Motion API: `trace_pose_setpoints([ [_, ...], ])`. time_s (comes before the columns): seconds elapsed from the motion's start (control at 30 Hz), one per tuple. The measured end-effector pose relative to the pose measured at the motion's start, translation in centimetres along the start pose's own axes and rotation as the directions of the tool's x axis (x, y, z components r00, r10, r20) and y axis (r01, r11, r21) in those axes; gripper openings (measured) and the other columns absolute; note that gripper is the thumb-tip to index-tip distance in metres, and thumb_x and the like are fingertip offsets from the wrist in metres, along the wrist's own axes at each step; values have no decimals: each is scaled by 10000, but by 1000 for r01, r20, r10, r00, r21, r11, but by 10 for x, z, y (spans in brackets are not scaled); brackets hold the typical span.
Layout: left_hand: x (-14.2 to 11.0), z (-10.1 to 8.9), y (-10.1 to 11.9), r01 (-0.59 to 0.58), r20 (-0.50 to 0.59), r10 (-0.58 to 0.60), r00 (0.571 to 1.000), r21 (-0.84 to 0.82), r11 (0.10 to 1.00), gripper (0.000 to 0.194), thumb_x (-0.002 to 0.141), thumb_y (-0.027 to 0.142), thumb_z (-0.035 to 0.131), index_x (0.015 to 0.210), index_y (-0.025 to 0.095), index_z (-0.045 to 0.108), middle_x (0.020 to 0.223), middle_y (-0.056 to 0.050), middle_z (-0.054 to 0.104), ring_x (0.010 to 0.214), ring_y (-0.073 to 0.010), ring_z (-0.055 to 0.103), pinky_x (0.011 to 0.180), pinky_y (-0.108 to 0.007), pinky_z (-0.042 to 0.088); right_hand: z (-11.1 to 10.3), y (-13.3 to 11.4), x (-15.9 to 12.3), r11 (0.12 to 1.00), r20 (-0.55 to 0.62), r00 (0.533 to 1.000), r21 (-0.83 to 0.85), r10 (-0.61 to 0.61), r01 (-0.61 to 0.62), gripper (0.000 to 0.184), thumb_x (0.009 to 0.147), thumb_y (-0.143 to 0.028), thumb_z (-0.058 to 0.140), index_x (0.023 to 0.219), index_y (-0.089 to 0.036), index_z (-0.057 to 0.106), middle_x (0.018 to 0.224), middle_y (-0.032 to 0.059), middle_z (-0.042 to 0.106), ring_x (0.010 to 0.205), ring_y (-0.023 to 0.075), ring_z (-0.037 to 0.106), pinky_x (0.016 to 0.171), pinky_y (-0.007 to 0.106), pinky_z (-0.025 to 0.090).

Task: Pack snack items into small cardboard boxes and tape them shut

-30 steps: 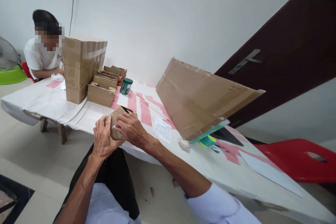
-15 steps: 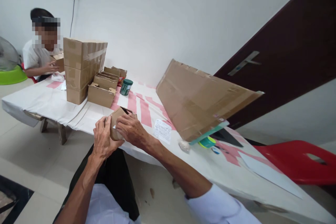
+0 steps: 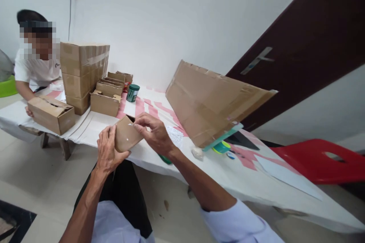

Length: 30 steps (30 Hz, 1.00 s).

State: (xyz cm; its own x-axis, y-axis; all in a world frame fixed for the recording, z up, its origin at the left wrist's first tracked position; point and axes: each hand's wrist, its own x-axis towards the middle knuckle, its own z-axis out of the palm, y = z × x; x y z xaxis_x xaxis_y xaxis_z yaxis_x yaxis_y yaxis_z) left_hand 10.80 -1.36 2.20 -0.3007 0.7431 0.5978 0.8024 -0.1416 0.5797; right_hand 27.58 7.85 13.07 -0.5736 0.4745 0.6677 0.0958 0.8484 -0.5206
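Surface (image 3: 245,180): cloth-covered | Box (image 3: 125,138): held at surface's near edge | Left hand (image 3: 107,152): grip closed on box, apparently steadying it | Right hand (image 3: 156,133): at box's upper rim, grip closure unclear

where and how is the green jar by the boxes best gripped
Probably around the jar's upright body, below its top, coming from the right. It looks round, so the right hand could likely wrap around it, and the boxes stand close on its left.
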Motion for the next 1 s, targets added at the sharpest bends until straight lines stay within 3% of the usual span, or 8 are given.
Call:
trace_pose_setpoints([
  [0.17, 7, -15, -34, -77, -5, 77, 997, -141, 987, 995, 678, 362, 881, 1556, 232, 432, 1514, -176, 502, 1441, -398, 472, 1209, -604, 406, -56, 36, -25, 984, -323, 936, -65, 138, -167, 190, 952, -339, 630, 807, -217, 639, 845, 20, 669, 797, 165, 615, 746, 304, 523],
  [0.33, 15, -23, -85, 189, 103, -164, 981, -328, 926, 1140, 607, 539, 910, 1590, 247, 412, 1570, -163, 455, 1448, -395, 491, 1135, -567, 516, -101, 110, -102, 875, -519, 786, -137, 335, -464, 244, 896, -418, 603, 799, -200, 654, 805, 31, 693, 741, 168, 616, 720, 298, 521],
  [0.43, 17, -24, -99, 341, 179, -292, 940, -427, 837, 1257, 556, 550, 922, 1632, 256, 341, 1663, -171, 369, 1532, -416, 404, 1153, -565, 510, -108, 145, -146, 777, -535, 722, -178, 439, -604, 236, 869, -397, 558, 782, -199, 653, 806, 54, 713, 767, 195, 639, 730, 314, 524],
  [0.5, 18, -25, -100, 379, 228, -306, 924, -469, 798, 1286, 535, 538, 933, 1632, 234, 334, 1684, -182, 371, 1562, -434, 360, 1167, -567, 500, -107, 161, -169, 733, -552, 684, -180, 476, -656, 216, 854, -365, 541, 761, -200, 647, 798, 64, 716, 764, 206, 647, 728, 323, 523],
  [0.57, 19, -27, -96, 392, 272, -292, 917, -479, 785, 1226, 553, 512, 937, 1608, 236, 378, 1666, -155, 435, 1559, -440, 370, 1157, -564, 518, -106, 174, -186, 695, -568, 648, -176, 507, -698, 195, 842, -326, 530, 746, -201, 644, 783, 66, 716, 752, 208, 650, 727, 321, 520],
  [0.67, 21, -28, -90, 434, 289, -331, 898, -465, 772, 1042, 586, 484, 928, 1525, 341, 499, 1589, -15, 564, 1520, -421, 453, 1123, -568, 566, -106, 190, -204, 634, -576, 603, -181, 551, -752, 183, 844, -275, 522, 746, -204, 658, 786, 56, 725, 755, 200, 650, 759, 310, 521],
  [0.83, 23, -26, -87, 498, 254, -428, 867, -469, 730, 832, 532, 454, 972, 1302, 519, 663, 1381, 184, 714, 1477, -364, 537, 1200, -594, 511, -104, 216, -207, 579, -549, 592, -224, 590, -784, 206, 893, -229, 520, 808, -192, 704, 893, 68, 760, 821, 188, 658, 834, 291, 507],
  [1.0, 25, -24, -82, 558, 242, -505, 828, -432, 708, 913, 380, 420, 1031, 1235, 497, 719, 1303, 156, 768, 1455, -393, 557, 1236, -604, 444, -98, 238, -184, 560, -484, 635, -310, 602, -768, 225, 932, -197, 518, 885, -177, 737, 997, 86, 767, 893, 186, 649, 875, 288, 475],
])
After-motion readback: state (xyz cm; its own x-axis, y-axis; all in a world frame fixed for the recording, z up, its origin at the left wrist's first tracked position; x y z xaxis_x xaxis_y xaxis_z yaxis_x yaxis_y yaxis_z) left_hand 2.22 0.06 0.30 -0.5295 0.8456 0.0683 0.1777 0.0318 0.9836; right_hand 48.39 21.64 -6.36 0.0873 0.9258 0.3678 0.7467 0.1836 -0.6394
